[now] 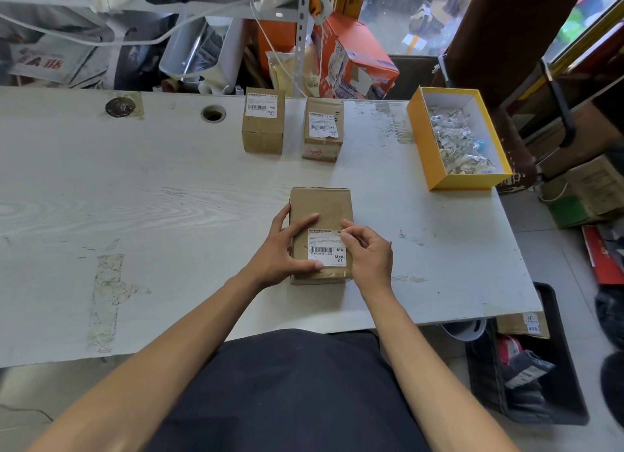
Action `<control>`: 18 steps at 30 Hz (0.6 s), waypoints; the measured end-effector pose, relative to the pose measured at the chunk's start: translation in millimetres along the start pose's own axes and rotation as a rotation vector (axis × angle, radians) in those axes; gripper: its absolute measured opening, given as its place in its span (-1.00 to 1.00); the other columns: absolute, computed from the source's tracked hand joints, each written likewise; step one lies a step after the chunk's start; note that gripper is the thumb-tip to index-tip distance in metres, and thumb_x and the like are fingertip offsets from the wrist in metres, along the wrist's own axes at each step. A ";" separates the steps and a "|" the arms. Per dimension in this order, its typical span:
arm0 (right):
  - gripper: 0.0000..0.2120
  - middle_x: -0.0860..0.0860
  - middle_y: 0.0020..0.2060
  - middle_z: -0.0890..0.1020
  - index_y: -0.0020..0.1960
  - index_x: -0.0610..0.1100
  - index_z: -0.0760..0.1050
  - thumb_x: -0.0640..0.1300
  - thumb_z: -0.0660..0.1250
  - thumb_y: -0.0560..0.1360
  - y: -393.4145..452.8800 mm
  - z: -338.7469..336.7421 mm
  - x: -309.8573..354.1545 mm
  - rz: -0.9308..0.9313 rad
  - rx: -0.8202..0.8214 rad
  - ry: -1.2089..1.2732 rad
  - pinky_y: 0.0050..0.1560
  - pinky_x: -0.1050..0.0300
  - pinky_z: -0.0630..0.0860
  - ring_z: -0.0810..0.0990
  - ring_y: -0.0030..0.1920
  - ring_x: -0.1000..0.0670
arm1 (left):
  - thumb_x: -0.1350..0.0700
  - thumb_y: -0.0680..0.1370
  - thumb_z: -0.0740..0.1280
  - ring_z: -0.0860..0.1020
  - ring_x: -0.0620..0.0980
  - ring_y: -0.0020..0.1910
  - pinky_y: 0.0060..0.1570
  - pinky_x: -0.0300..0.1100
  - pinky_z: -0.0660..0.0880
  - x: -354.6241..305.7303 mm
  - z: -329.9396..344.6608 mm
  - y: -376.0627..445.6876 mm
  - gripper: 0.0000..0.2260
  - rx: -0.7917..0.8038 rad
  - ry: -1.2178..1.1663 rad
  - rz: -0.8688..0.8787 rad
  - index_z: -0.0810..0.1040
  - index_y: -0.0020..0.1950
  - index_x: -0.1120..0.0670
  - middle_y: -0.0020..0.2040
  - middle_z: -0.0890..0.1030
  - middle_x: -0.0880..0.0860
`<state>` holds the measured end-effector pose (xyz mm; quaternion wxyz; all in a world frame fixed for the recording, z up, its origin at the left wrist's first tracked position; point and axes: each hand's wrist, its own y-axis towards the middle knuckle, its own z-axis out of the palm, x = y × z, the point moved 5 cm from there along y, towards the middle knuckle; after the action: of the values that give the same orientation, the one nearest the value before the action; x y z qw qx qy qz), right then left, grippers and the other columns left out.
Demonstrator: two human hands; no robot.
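A brown cardboard parcel (324, 208) lies flat on the white table (152, 198) in front of me. A white shipping label (326, 247) with a barcode is stuck on its near half. My left hand (287, 249) holds the parcel's left side, with fingers over the top and the thumb on the label's lower edge. My right hand (366, 252) sits at the label's right edge, with its fingers curled and fingertips pinching at the label's upper right corner.
Two more labelled cardboard boxes, the left box (263, 124) and the right box (322, 131), stand farther back on the table. A yellow open box (422, 141) with crumpled paper scraps sits at the right. Two round holes (213, 113) mark the table's far edge. Clutter lies behind and on the floor at right.
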<state>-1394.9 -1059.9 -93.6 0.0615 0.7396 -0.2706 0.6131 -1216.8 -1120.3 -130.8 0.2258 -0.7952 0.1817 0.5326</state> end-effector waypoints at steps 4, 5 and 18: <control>-0.86 0.08 0.12 0.68 -0.17 -0.05 0.62 -0.22 0.37 0.53 -0.2 0.1 1.3 -0.001 -0.004 0.000 -0.13 0.13 0.65 0.66 0.03 0.10 | -0.25 0.21 0.58 0.24 -0.07 0.49 0.38 0.03 0.44 -0.2 0.1 -0.2 -0.18 0.004 0.003 -0.002 0.34 0.42 -0.41 0.56 -0.03 -0.21; -0.86 0.08 0.12 0.68 -0.17 -0.04 0.62 -0.22 0.38 0.53 -0.3 0.0 1.5 -0.004 -0.005 0.002 -0.14 0.15 0.65 0.66 0.03 0.11 | -0.25 0.21 0.58 0.26 -0.08 0.47 0.38 0.02 0.44 -0.4 0.1 -0.1 -0.18 0.004 0.003 -0.001 0.34 0.42 -0.40 0.56 -0.03 -0.21; -0.86 0.10 0.11 0.68 -0.17 -0.05 0.62 -0.23 0.37 0.53 -1.0 -0.3 2.0 -0.001 -0.005 0.010 -0.13 0.17 0.64 0.66 0.01 0.15 | -0.26 0.20 0.59 0.22 -0.05 0.52 0.39 0.06 0.42 0.8 0.1 0.3 -0.18 0.002 0.000 -0.007 0.34 0.42 -0.41 0.56 -0.04 -0.20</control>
<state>-1394.5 -1059.6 -91.4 0.0651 0.7365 -0.2716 0.6161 -1216.8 -1120.5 -131.7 0.2286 -0.7954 0.1796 0.5318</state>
